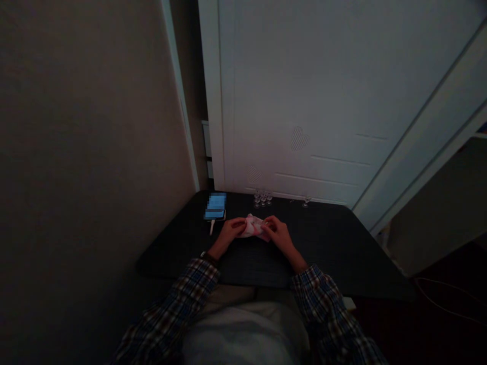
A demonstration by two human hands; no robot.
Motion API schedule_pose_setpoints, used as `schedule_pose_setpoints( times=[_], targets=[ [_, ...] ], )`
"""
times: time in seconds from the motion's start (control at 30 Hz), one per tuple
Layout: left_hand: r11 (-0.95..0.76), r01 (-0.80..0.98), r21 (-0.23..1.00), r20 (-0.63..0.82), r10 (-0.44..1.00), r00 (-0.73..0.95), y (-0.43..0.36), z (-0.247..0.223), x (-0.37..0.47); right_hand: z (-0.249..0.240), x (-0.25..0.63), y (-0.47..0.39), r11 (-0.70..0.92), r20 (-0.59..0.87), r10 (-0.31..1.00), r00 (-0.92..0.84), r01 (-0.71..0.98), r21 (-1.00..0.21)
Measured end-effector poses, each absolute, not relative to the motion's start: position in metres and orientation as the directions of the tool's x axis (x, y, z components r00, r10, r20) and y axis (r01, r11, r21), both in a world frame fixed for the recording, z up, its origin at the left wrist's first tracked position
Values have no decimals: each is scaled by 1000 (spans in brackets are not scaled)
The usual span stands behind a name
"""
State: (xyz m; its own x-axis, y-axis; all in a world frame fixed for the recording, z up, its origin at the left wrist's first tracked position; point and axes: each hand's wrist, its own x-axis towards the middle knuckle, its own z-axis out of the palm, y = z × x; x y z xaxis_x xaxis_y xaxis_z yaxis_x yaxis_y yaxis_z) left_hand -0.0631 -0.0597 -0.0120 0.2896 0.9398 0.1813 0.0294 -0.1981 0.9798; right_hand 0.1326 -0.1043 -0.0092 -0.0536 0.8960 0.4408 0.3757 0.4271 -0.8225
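A crumpled white-and-pink cloth (252, 226) is held just above the dark table, between my two hands. My left hand (233, 230) pinches its left end with the fingers closed. At the other end my right hand (278, 233) is closed on the cloth, and something small and clear seems to show at those fingertips, too dim to make out. Beyond the cloth stands a cluster of several small clear glasses (262, 198). One more small glass (306, 202) is set apart to the right.
A phone (215, 207) with a lit, blurred screen rests at the table's back left, a white cable (212, 227) plugged into it. The black table (335, 253) meets a white panelled door (323, 101) behind and a wall (95, 152) on the left.
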Motion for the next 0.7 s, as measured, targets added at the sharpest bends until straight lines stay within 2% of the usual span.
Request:
schedule_pose_setpoints(
  times=[0.2, 0.43, 0.7],
  targets=[
    [-196, 25, 980, 181, 943, 280, -59, -12, -62, -8, 132, -105, 426, 443, 893, -77, 461, -778],
    [-191, -1, 982, 186, 955, 231, -59, -11, -64, -6, 130, -105, 475, 481, 869, -119, 474, -741],
    [-197, -3, 980, 191, 950, 246, -61, -10, -63, -6, 130, -105, 459, 467, 879, -96, 434, -775]
  ],
)
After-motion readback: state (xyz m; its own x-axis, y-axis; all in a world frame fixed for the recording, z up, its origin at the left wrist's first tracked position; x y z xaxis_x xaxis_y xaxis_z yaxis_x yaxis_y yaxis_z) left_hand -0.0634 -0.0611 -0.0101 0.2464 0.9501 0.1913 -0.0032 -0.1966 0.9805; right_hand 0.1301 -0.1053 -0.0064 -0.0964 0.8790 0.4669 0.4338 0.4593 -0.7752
